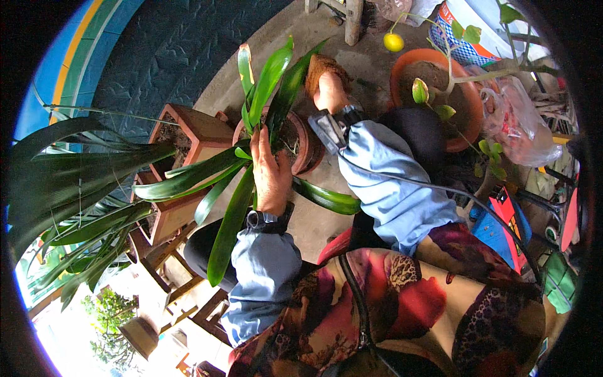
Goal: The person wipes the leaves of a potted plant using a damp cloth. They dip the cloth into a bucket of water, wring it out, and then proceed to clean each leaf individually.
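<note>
A clivia-like potted plant [271, 77] with long strap leaves grows from a round terracotta pot [304, 146] on the floor. My left hand [271, 174] rests against the leaf bases over this pot, with straight fingers and the thumb apart. Beyond the pot, a brown cloth [339, 70] is bunched in my right hand [330, 92], beside the tip half of a dark green leaf [294, 87]. The cloth hides most of those fingers and whatever lies under it. One drooping leaf [325, 195] reaches right, below my right forearm.
Angular clay planters [198, 127] with long-leaved plants stand at left on a wooden stand [176, 273]. At right are an orange pot [400, 61] with a small tree bearing a yellow fruit [393, 42], a plastic bag [523, 118] and a white bucket [476, 28]. A cable [414, 181] crosses my right sleeve.
</note>
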Motion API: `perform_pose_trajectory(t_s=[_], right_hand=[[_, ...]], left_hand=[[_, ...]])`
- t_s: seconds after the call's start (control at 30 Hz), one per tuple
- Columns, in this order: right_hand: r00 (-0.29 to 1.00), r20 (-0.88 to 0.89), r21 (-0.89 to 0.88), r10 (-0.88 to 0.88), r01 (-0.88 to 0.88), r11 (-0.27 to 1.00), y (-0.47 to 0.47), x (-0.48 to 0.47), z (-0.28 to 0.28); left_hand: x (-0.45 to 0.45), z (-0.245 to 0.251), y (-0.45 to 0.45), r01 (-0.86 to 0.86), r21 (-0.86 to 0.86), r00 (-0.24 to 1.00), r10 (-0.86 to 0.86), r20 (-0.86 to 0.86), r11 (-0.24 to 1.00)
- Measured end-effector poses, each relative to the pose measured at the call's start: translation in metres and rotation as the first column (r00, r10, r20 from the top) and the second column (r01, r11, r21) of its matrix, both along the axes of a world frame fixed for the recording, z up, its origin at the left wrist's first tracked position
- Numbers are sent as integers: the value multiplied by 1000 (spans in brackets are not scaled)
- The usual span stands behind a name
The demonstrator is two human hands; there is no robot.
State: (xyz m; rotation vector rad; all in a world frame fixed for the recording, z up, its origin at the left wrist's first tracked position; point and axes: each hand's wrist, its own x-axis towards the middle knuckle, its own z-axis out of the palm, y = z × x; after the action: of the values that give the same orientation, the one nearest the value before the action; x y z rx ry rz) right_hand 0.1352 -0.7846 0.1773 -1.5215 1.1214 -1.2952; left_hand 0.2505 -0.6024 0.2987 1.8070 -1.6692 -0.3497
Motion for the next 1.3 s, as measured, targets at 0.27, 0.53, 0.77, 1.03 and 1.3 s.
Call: perform_pose_trajectory(t_s=[0.27, 0.53, 0.77, 1.03, 1.3], right_hand=[[920, 295, 185, 257, -319, 929, 33, 16, 32], [764, -469, -259, 443, -598, 758, 54, 32, 33], [906, 354, 248, 231, -329, 911, 68, 64, 19], [865, 488, 165, 114, -219, 962, 51, 56, 20], [519, 846, 352, -124, -369, 860, 31, 35, 55]], left_hand=[[-3, 9, -3, -5, 70, 999, 8, -40, 998], [-4, 11, 0, -17, 105, 997, 25, -73, 994], [-5, 11, -3, -11, 95, 998, 17, -67, 995], [-3, 11, -3, 23, 47, 999, -22, -26, 999], [-4, 13, -4, 14, 67, 999, -11, -38, 998]])
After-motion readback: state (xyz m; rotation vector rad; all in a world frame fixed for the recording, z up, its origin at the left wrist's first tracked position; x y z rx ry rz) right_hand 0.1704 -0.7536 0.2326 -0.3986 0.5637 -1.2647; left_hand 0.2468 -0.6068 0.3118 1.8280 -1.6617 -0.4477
